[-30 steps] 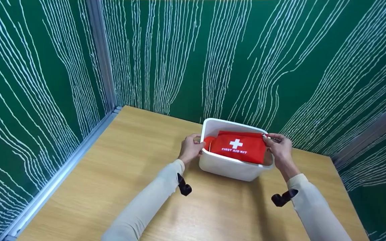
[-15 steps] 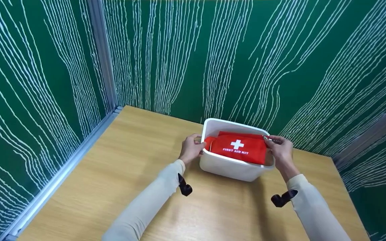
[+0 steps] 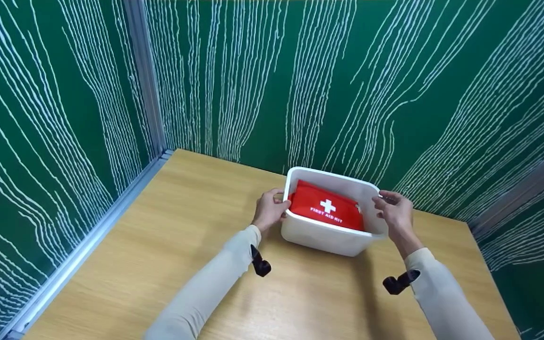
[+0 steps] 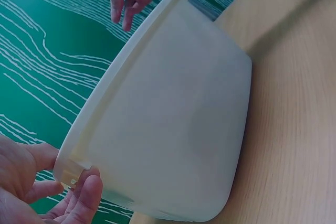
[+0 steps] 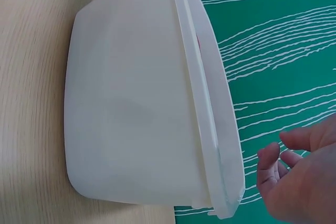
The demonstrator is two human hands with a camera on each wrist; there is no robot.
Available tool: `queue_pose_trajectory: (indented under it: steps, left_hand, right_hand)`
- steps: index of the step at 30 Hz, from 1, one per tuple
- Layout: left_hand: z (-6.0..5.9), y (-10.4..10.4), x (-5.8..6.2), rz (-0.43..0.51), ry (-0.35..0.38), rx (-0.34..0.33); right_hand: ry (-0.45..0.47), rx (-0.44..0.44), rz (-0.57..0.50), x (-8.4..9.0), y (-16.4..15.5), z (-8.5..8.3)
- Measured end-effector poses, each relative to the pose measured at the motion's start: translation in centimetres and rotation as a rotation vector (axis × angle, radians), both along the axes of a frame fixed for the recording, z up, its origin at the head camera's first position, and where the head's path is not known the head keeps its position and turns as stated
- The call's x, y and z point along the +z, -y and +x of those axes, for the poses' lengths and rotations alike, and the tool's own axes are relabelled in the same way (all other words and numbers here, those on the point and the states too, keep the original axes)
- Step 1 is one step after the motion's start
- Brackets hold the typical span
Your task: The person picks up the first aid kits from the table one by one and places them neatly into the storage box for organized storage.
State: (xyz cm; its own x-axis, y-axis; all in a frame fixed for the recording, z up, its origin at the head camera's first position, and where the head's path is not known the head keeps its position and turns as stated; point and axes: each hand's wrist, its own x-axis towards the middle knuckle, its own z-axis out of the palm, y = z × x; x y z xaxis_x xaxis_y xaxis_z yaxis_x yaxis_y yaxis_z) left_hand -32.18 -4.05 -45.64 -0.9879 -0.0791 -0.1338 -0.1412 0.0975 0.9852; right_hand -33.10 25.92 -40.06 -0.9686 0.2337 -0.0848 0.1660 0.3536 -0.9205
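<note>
A white plastic bin [image 3: 321,240] stands on the table. Inside it lies a red first aid kit pouch [image 3: 321,208] with a white cross, its left end lower in the bin's left side. My left hand [image 3: 270,210] grips the left end of the rim; in the left wrist view its thumb and fingers [image 4: 90,195] pinch the edge there. Above the right end of the rim hovers my right hand [image 3: 396,212], fingers loosely bent around nothing. The right wrist view shows that hand [image 5: 302,174] apart from the bin [image 5: 131,103].
The wooden table [image 3: 196,203] extends to the left and front of the bin. Green walls [image 3: 253,85] with white wavy lines rise behind it and at both sides. A metal post [image 3: 144,80] marks the back left corner.
My right hand has let go of the pouch's zipper corner. The pouch has dropped leftward and deeper into the bin. My left hand has kept its grip on the rim.
</note>
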Motion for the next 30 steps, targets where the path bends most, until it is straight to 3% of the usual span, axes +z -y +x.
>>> queue_pose_trajectory:
  steps: [11, 19, 25, 30]
  left_hand:
    - [0.0, -0.4, 0.0, 0.017, 0.011, -0.014]
    - [0.0, 0.1, 0.0, -0.028, 0.012, -0.035]
    - [-0.4, 1.9, -0.5, -0.201, -0.037, -0.058]
    - [-0.7, 4.6, -0.6, -0.356, -0.051, -0.019]
  right_hand:
    - [-0.039, 0.018, 0.058, 0.0, -1.3, 1.1]
    - [-0.079, 0.006, 0.107, -0.1, -2.8, 2.1]
    - [-0.112, 0.020, 0.200, -0.8, -3.6, 2.4]
    - [-0.141, 0.054, 0.340, -1.5, -4.9, 3.3]
